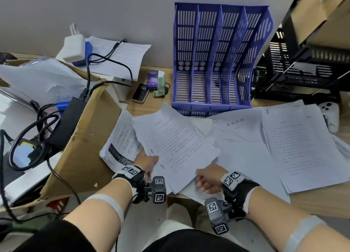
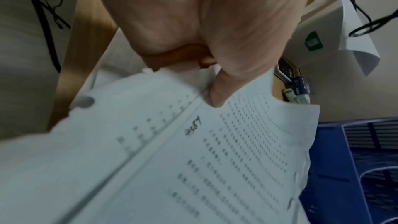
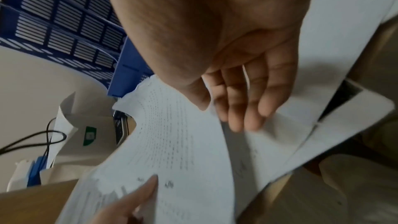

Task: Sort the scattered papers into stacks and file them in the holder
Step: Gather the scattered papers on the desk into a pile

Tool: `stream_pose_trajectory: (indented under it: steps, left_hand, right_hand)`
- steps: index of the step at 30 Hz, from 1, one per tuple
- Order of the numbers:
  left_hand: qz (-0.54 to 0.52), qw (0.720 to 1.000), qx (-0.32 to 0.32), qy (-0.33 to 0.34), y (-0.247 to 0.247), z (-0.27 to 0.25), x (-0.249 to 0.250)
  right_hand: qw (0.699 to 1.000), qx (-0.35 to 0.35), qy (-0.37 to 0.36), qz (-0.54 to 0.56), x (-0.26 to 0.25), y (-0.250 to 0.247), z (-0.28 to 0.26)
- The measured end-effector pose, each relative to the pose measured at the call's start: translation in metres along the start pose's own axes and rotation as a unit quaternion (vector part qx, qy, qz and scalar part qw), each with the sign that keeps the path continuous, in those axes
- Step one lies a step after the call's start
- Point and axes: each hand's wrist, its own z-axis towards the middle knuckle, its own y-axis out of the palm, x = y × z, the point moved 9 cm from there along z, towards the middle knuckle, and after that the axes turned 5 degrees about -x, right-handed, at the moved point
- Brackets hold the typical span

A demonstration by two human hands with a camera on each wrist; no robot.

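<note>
Two hands work one bundle of printed sheets (image 1: 176, 143) near the front edge of the tabletop (image 1: 322, 198). The left hand (image 1: 146, 159) pinches the bundle's near left corner, thumb on top. The right hand (image 1: 207, 177) has its thumb on the sheets and its fingers (image 3: 243, 108) loosely straightened beneath them. More papers lie spread around: a thick stack (image 1: 305, 147) to the right, a titled page (image 1: 236, 128) in the middle, a leaflet (image 1: 121, 143) to the left. Behind them the blue file holder (image 1: 217, 62) stands upright against the wall, its four slots holding no papers.
</note>
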Motion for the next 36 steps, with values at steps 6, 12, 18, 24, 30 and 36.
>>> stream_pose_trajectory:
  steps: [6, 12, 18, 24, 30, 36]
  left_hand:
    - [-0.055, 0.998, 0.021, 0.033, -0.030, -0.032, 0.008]
    - [-0.036, 0.995, 0.002, 0.096, -0.020, -0.047, 0.052]
    - [-0.002, 0.966, -0.024, 0.257, 0.021, -0.100, 0.148]
    - [-0.003, 0.957, -0.005, 0.289, 0.054, -0.090, 0.161]
    - [0.008, 0.959, 0.148, 0.243, 0.015, -0.072, 0.156]
    - [0.116, 0.967, 0.216, 0.065, -0.049, -0.047, 0.108]
  right_hand:
    - [0.960, 0.200, -0.189, -0.042, -0.046, -0.078, -0.014]
    - [0.910, 0.092, -0.405, 0.024, -0.130, -0.050, -0.056]
    - [0.844, 0.125, -0.505, 0.133, -0.159, -0.082, -0.113]
    - [0.855, 0.086, -0.499, 0.110, -0.137, -0.081, -0.114]
    - [0.949, 0.189, -0.237, -0.084, -0.038, -0.120, -0.039]
    - [0.920, 0.249, -0.126, -0.274, 0.011, -0.140, -0.015]
